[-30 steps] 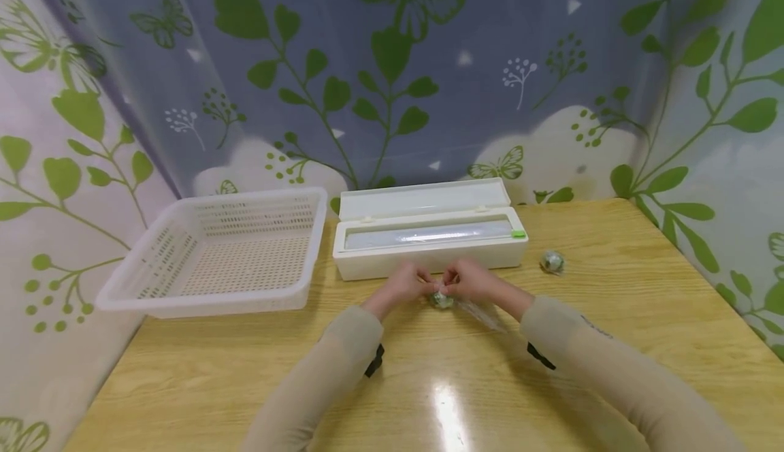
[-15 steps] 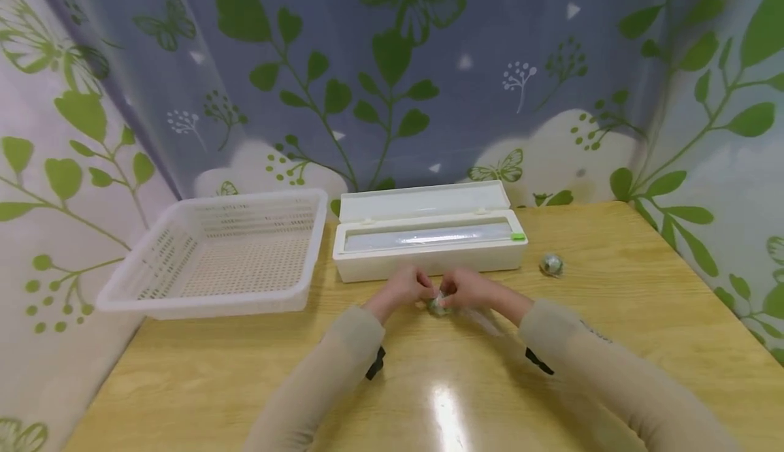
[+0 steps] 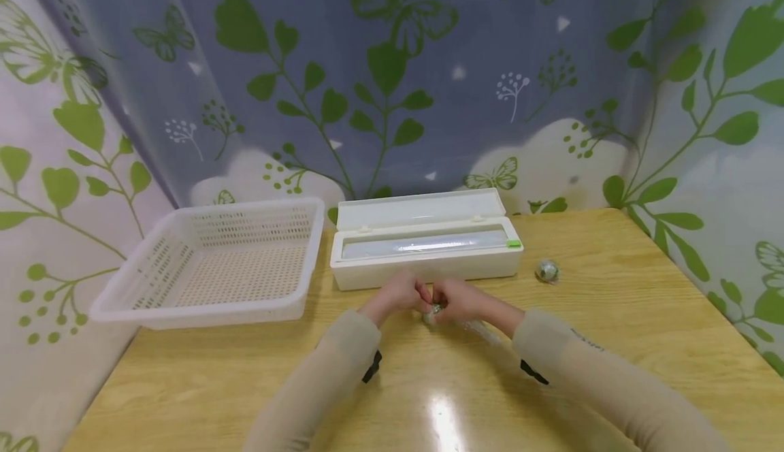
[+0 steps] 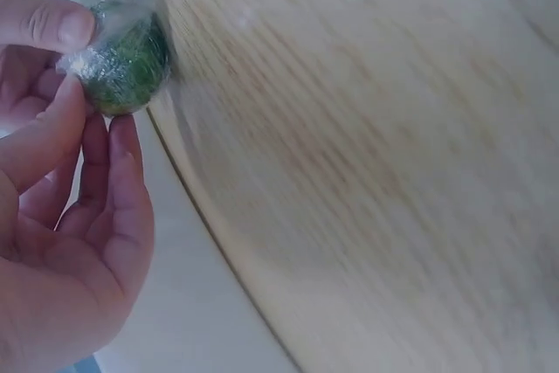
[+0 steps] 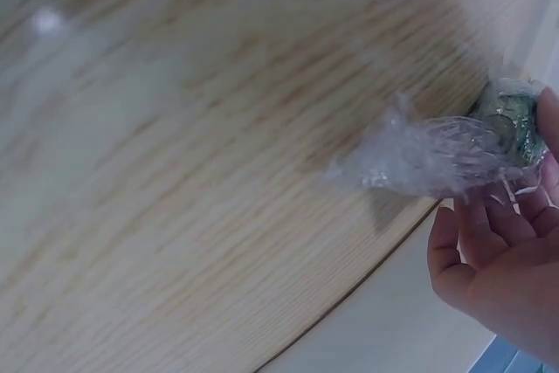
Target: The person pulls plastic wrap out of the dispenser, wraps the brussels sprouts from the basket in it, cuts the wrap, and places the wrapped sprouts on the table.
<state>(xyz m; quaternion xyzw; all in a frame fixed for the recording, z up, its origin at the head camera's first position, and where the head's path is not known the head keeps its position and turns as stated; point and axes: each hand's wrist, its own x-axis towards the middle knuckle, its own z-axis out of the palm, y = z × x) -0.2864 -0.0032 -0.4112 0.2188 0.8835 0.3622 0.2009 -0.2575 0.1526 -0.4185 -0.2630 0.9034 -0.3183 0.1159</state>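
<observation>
A small green ball [image 4: 131, 63] in clear plastic wrap sits between both hands, just in front of a white wrap dispenser [image 3: 429, 275]. My left hand [image 3: 401, 294] pinches it with thumb and fingertips. From the other side, my right hand [image 3: 462, 300] grips the ball and its wrap. A loose, crumpled tail of plastic wrap [image 5: 419, 159] trails off the ball in the right wrist view, over the wood. Fingers cover part of the ball in every view. The dispenser's lid [image 3: 422, 210] is raised, showing the wrap roll [image 3: 422, 244] inside.
Another ball in plastic wrap [image 3: 547, 271] lies to the right of the dispenser. A white perforated basket [image 3: 202, 316] stands on the left of the wooden table [image 3: 245, 377]. Patterned curtains [image 3: 275, 64] rise behind and on both sides.
The fingers have shifted on the ball and the hands have drawn slightly closer together. The wrap tail has changed shape. The whole scene sits a little lower in the head view.
</observation>
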